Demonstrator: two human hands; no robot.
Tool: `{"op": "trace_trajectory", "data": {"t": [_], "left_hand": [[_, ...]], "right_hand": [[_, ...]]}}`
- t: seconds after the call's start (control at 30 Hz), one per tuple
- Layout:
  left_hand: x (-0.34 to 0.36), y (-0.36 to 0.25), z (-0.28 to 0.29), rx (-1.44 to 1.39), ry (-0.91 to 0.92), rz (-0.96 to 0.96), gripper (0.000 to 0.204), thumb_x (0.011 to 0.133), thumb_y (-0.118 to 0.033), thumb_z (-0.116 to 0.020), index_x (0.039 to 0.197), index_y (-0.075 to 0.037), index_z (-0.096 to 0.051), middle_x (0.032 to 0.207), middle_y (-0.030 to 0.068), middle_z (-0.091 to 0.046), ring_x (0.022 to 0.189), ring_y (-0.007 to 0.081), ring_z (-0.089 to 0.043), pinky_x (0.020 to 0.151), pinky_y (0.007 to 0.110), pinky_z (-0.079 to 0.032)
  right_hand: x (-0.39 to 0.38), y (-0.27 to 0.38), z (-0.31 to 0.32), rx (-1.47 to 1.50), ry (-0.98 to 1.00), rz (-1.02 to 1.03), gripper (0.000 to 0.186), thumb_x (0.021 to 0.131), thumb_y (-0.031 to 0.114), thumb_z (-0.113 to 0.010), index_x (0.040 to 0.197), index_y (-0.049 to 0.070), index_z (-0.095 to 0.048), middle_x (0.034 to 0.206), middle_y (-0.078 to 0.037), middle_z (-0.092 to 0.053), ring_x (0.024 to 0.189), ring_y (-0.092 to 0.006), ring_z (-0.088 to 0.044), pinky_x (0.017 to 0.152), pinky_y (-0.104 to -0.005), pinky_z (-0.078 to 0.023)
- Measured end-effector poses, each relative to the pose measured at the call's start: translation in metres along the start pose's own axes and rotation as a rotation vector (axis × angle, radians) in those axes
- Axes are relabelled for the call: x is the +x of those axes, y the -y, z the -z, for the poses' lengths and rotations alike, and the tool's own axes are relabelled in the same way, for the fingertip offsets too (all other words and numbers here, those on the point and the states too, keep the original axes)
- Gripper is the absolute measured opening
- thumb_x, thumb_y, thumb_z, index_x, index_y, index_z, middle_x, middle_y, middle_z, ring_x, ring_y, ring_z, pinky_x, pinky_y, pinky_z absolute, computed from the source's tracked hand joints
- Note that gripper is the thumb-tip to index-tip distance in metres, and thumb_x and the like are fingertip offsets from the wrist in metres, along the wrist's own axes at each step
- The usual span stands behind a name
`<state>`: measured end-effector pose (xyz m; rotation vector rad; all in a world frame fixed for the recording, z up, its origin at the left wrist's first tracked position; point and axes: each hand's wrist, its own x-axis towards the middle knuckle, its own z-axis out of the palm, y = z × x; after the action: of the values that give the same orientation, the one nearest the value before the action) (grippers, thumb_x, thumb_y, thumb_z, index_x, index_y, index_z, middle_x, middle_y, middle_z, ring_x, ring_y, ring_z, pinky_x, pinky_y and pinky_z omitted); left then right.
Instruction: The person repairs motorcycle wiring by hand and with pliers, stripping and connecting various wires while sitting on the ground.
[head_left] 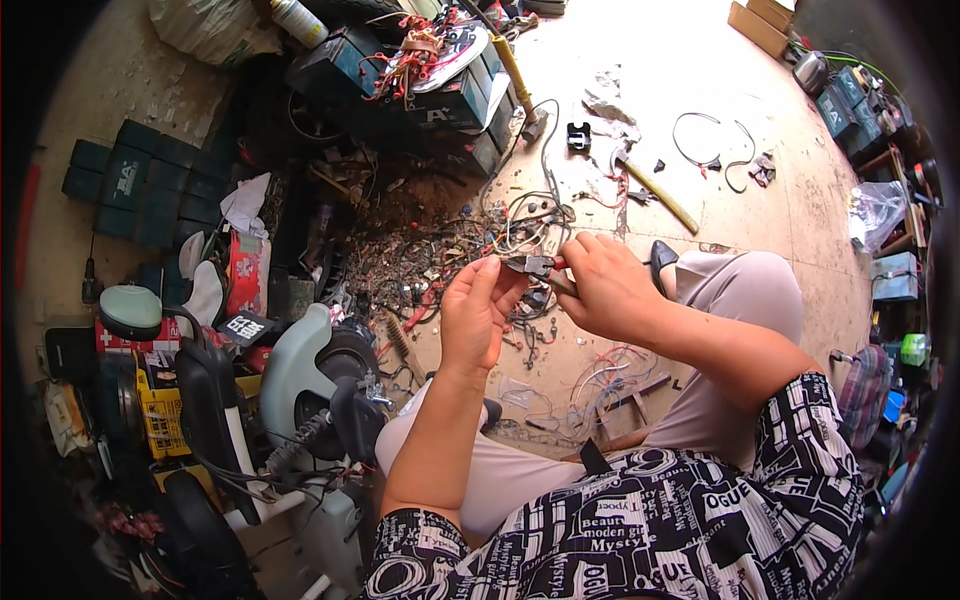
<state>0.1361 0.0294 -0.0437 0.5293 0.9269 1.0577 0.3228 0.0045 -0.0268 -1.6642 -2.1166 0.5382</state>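
Nearest, in front of the lap, the right hand (600,285) is wrapped round a pair of pliers (540,267) with red on the handle, its fingers closed over the grips, while the left hand (478,305) has thumb and fingers drawn in by the metal head; whether they pinch anything is too small to tell. The pliers, held up above the littered floor, look stiff, hard and fairly dense for their size, unlikely to break; the covered grips should be less slippery than the bare head, so the best hold is probably well back along the handles, clear of the pivot. Off to the left, beside scooter parts, stands a yellow lattice-sided crate (165,425), its contents not readable from here. Beyond the hands a heap of wire scrap (400,250) lies loose on the floor. On the far right a clear plastic bag (877,215) sits crumpled, what it holds unclear, and farthest off are a pale sack (215,25) at upper left and a cardboard box (762,30) at upper right, the inside of neither showing.
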Motion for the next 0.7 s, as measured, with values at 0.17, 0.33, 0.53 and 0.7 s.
{"op": "trace_trajectory", "data": {"t": [0.17, 0.33, 0.53, 0.7], "left_hand": [[0.0004, 0.0017, 0.0004, 0.084, -0.015, -0.024, 0.015, 0.095, -0.012, -0.051, 0.101, 0.001, -0.058, 0.098, 0.0117, -0.066, 0.088, 0.0188, -0.066, 0.081, 0.032, -0.056], [-0.0015, 0.0021, -0.0026, 0.160, -0.008, -0.055, 0.017, 0.095, -0.011, -0.052, 0.102, 0.002, -0.058, 0.098, 0.0119, -0.066, 0.087, 0.0191, -0.066, 0.082, 0.031, -0.056], [-0.0024, 0.0029, -0.0024, 0.270, -0.012, -0.085, 0.019, 0.096, -0.011, -0.051, 0.101, 0.005, -0.059, 0.097, 0.0135, -0.066, 0.087, 0.0196, -0.066, 0.081, 0.031, -0.056], [-0.0040, 0.0020, -0.0050, 0.297, -0.008, -0.075, 0.021, 0.096, -0.012, -0.050, 0.102, 0.007, -0.059, 0.096, 0.0151, -0.066, 0.086, 0.0204, -0.067, 0.081, 0.030, -0.057]], "right_hand": [[-0.0011, 0.0000, 0.0017, 0.044, 0.019, -0.015, 0.028, 0.080, 0.024, -0.061, 0.094, 0.001, -0.051, 0.088, -0.016, -0.052, 0.088, -0.0337, -0.054, 0.078, -0.0415, -0.044], [-0.0017, -0.0012, 0.0024, 0.054, 0.047, -0.019, 0.028, 0.079, 0.023, -0.061, 0.093, 0.001, -0.050, 0.088, -0.016, -0.053, 0.088, -0.0337, -0.055, 0.079, -0.0413, -0.044], [-0.0013, -0.0041, -0.0007, -0.016, 0.039, 0.014, 0.027, 0.076, 0.023, -0.063, 0.089, 0.001, -0.054, 0.086, -0.016, -0.056, 0.083, -0.0325, -0.058, 0.073, -0.0414, -0.048], [-0.0025, -0.0061, -0.0004, -0.023, 0.066, 0.029, 0.028, 0.078, 0.024, -0.063, 0.088, 0.001, -0.053, 0.085, -0.016, -0.057, 0.080, -0.0331, -0.060, 0.072, -0.0414, -0.049]]}}
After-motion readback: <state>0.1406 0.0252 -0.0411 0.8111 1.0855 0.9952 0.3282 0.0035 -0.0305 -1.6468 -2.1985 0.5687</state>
